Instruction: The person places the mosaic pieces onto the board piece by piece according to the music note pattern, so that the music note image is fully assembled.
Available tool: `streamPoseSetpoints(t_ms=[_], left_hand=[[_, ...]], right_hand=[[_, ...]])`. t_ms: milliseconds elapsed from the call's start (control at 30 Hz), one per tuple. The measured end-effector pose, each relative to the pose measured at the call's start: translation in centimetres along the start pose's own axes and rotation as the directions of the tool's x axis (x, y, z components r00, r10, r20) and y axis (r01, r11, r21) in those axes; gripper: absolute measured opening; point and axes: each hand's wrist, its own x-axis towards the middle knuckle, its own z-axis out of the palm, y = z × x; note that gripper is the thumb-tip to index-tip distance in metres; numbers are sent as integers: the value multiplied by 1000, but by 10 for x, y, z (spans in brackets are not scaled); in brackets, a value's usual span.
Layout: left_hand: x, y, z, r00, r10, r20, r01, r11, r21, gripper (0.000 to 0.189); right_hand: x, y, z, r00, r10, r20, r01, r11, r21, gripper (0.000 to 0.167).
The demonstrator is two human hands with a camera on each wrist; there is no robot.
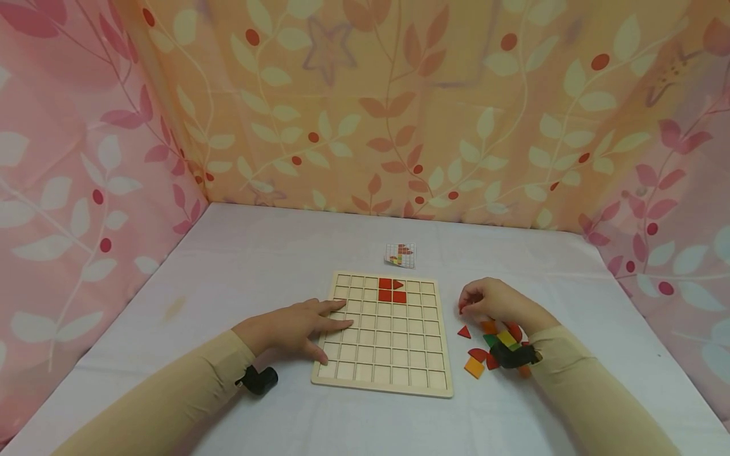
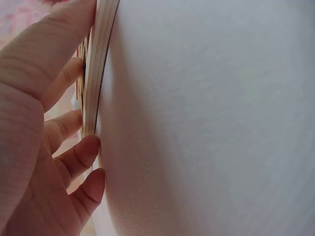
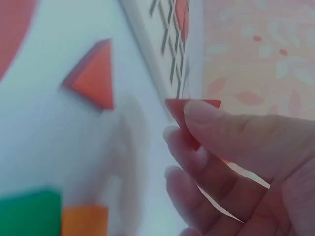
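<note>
A pale wooden grid board (image 1: 388, 354) lies on the white table, with red squares (image 1: 385, 296) and a red triangle set in cells of its upper part. My left hand (image 1: 299, 326) rests on the board's left edge, fingers spread. In the left wrist view its fingertips touch the board's side (image 2: 101, 64). My right hand (image 1: 495, 303) is just right of the board and pinches a red triangle (image 3: 189, 118) between thumb and finger. Below it another red triangle (image 1: 464, 332) lies on the table, beside a pile of coloured pieces (image 1: 506, 339) partly hidden by the wrist.
A small printed pattern card (image 1: 401, 255) lies behind the board. An orange square (image 1: 474, 367) sits at the pile's near left. Patterned cloth walls (image 1: 365, 114) enclose the table (image 1: 256, 247) at the back and both sides.
</note>
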Motion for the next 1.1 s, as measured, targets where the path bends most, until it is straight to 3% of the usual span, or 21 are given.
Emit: streamPoseSetpoints(t_ms=[300,633,1100], left_hand=[[-2,3,-1,1000,-8,-4,8,1000,-17,77],[-1,0,0,1000,0,-10,0,1000,-4,77],[-2,0,0,1000,13,-18,-13,1000,-8,77]], right_hand=[[26,-22,8,994,-81,-67,80,997,-14,6],[53,-44,22,992,-92,-92,99,992,72,7],[58,-55,35,996,-82,-31,84,994,65,8]])
